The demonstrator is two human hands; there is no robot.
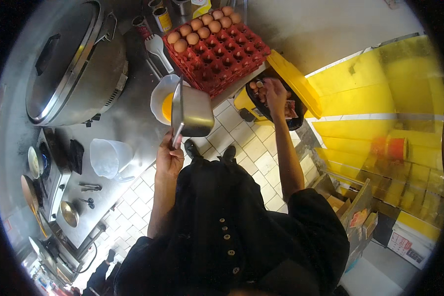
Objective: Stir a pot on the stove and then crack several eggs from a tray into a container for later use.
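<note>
My left hand [170, 157] grips the rim of a deep stainless steel pan [198, 113]. The pan is tipped on its side, with its mouth turned left towards a white plastic pitcher [159, 92]. Orange-yellow beaten egg [167, 107] shows in the pitcher, partly hidden by the pan's rim. My right hand [275, 92] is over the mouth of a yellow bin [257, 116] with a black liner. Eggshells [259, 92] lie in the bin beside the fingers; whether the fingers hold a shell is unclear. Red egg trays [222, 55] are stacked on the steel counter, with brown eggs [203, 32] along the far side.
A large lidded steel cooker [85, 74] stands at left. Nearer are a translucent measuring jug [111, 157], a lit gas stove [53, 174] and scissors [88, 202]. A white spork-shaped utensil [157, 50] lies by the trays. The bin's yellow lid [296, 85] leans up. Another person's leg [105, 262] shows lower left.
</note>
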